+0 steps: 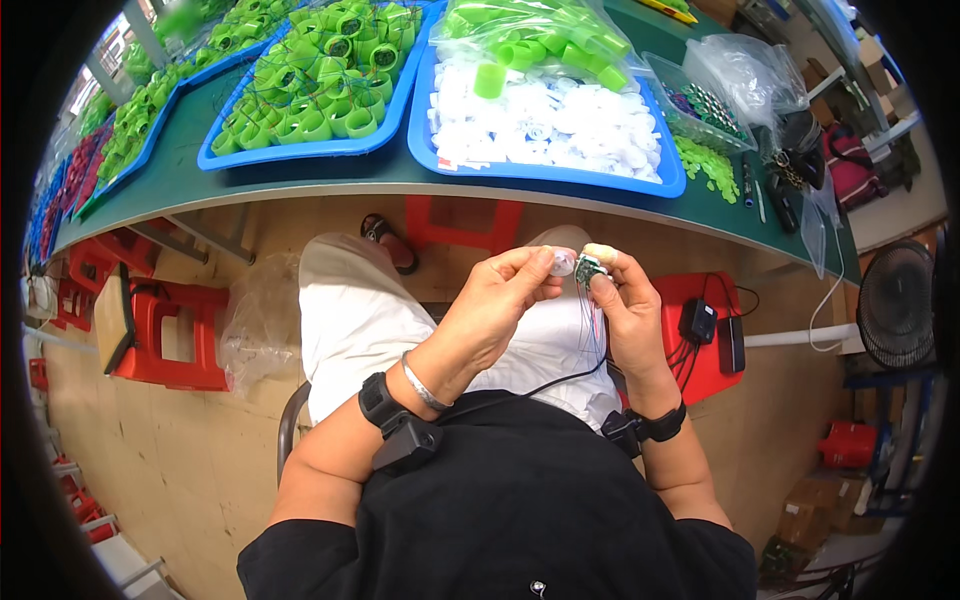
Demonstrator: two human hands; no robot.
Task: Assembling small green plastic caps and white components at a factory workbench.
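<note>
Above my lap, my left hand pinches a small white plastic part between thumb and fingers. Close beside it, my right hand grips a small green circuit board with thin wires hanging down from it. Pale covers sit on a fingertip of the right hand. The two pieces are close together; whether they touch I cannot tell. Ahead on the table, a blue tray bears many white plastic parts and a clear bag of green cups.
Another blue tray holds green cups with wires. A clear plastic box of circuit boards stands right, near loose green pieces and pens. Red stools flank me; the right one carries black adapters. A fan stands right.
</note>
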